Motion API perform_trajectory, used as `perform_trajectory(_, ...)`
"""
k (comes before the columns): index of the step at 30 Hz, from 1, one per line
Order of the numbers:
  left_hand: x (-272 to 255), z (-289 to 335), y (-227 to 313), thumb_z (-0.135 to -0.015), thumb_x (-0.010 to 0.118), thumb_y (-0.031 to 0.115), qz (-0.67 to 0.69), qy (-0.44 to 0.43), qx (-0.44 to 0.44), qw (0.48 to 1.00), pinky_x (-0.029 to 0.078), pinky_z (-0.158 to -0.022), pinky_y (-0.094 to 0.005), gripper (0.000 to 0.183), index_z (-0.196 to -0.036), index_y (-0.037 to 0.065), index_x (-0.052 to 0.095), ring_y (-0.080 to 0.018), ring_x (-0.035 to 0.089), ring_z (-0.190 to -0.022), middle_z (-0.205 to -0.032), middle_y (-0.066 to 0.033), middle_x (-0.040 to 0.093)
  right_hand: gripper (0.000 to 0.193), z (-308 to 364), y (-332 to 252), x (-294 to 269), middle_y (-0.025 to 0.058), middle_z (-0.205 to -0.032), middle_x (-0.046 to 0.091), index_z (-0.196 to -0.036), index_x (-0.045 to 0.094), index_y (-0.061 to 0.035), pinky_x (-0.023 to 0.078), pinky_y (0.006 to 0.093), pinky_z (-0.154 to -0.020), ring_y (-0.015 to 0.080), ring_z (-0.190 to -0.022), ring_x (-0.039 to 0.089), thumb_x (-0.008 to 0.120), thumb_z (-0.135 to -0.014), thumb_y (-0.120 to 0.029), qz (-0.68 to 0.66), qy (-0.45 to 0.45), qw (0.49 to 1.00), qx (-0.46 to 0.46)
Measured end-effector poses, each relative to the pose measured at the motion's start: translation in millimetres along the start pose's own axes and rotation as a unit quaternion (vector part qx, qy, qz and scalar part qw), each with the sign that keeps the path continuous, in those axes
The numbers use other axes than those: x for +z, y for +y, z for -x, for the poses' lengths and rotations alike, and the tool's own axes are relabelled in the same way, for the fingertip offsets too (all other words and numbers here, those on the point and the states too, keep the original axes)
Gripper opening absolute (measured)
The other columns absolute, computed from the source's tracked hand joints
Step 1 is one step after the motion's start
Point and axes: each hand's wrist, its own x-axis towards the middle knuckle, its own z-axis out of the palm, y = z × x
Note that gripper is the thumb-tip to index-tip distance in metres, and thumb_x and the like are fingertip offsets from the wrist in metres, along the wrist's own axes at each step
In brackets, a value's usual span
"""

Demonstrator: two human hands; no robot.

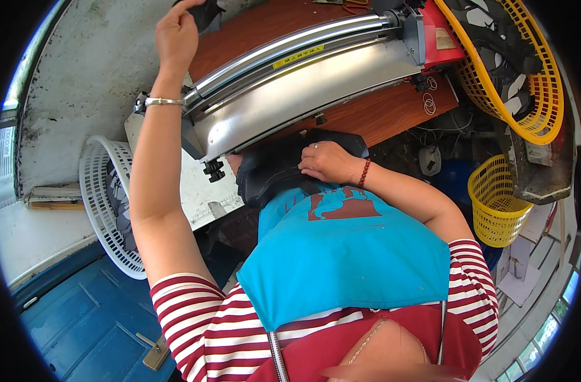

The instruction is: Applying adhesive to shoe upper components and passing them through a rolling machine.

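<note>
My left hand (177, 35) is stretched out past the left end of a roller machine (316, 79), at the top edge of the view. Its fingers are closed on a small black piece (209, 14), partly cut off by the frame. My right hand (332, 162) lies in front of the machine, fingers curled over a stack of black pieces (271, 172) in my lap, on the blue apron (347, 254). The stack looks like cut flat material with pale lines. What lies under the right fingertips is hidden.
A white basket (90, 184) with grey and black pieces stands at left. An orange-yellow basket (554, 95) of similar pieces sits at upper right, above a smaller yellow basket (500, 213). The machine rests on a reddish-brown tabletop (392, 114). A blue door (93, 312) is at lower left.
</note>
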Motion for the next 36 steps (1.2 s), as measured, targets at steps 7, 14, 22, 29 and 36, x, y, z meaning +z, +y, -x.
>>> perform_trajectory(7,24.1,18.0,-22.7,-0.097,0.048,0.012,-0.205,-0.108,0.019,0.973,0.054,-0.084,-0.0439,0.034,-0.116,0.018,0.075,-0.0360,0.069,-0.094,-0.102,-0.0177,0.074,0.010,2.3,7.9,24.1,0.0068,-0.088,0.063,-0.086,0.071,-0.0095,0.053,0.0432,-0.083,0.0287,-0.090,0.065,0.074,-0.084,-0.019,-0.027,-0.012,0.998,0.055)
perform_trajectory(14,34.4,30.5,-5.9,-0.095,0.048,0.009,-0.247,-0.174,0.044,0.952,0.052,-0.090,-0.0434,0.035,-0.119,0.012,0.074,-0.0356,0.068,-0.100,-0.109,-0.0173,0.072,0.011,5.3,11.9,20.3,0.0077,-0.088,0.061,-0.085,0.068,-0.0092,0.054,0.0416,-0.077,0.0291,-0.083,0.065,0.074,-0.082,-0.018,0.037,-0.005,0.999,0.007)
perform_trajectory(22,37.2,49.1,-30.7,-0.097,0.052,0.029,-0.282,-0.220,0.107,0.928,0.052,-0.094,-0.0476,0.033,-0.114,0.014,0.075,-0.0361,0.066,-0.111,-0.127,-0.0159,0.068,0.020,-13.5,-54.8,-115.5,0.0046,-0.088,0.061,-0.093,0.068,-0.0072,0.053,0.0363,-0.066,0.0239,-0.075,0.064,0.077,-0.075,-0.006,0.136,0.131,0.982,-0.007)
perform_trajectory(29,62.1,31.4,-16.3,-0.100,0.042,0.055,-0.267,-0.390,-0.082,0.877,0.050,-0.093,-0.0469,0.064,-0.104,0.002,0.077,-0.0419,0.067,-0.102,-0.108,-0.0253,0.072,0.016,-66.1,15.8,-114.2,0.0044,-0.082,0.059,-0.095,0.068,-0.0106,0.051,0.0373,-0.064,0.0264,-0.074,0.063,0.074,-0.080,-0.010,0.256,0.157,0.952,0.067)
perform_trajectory(36,43.7,20.0,-26.3,-0.088,0.065,0.039,-0.227,-0.321,-0.008,0.920,0.053,-0.088,-0.0426,0.042,-0.102,0.001,0.075,-0.0330,0.071,-0.092,-0.093,-0.0215,0.074,0.028,-28.4,3.8,-57.0,0.0026,-0.092,0.065,-0.104,0.070,-0.0124,0.050,0.0377,-0.079,0.0236,-0.083,0.064,0.081,-0.079,-0.021,0.127,0.093,0.987,-0.036)
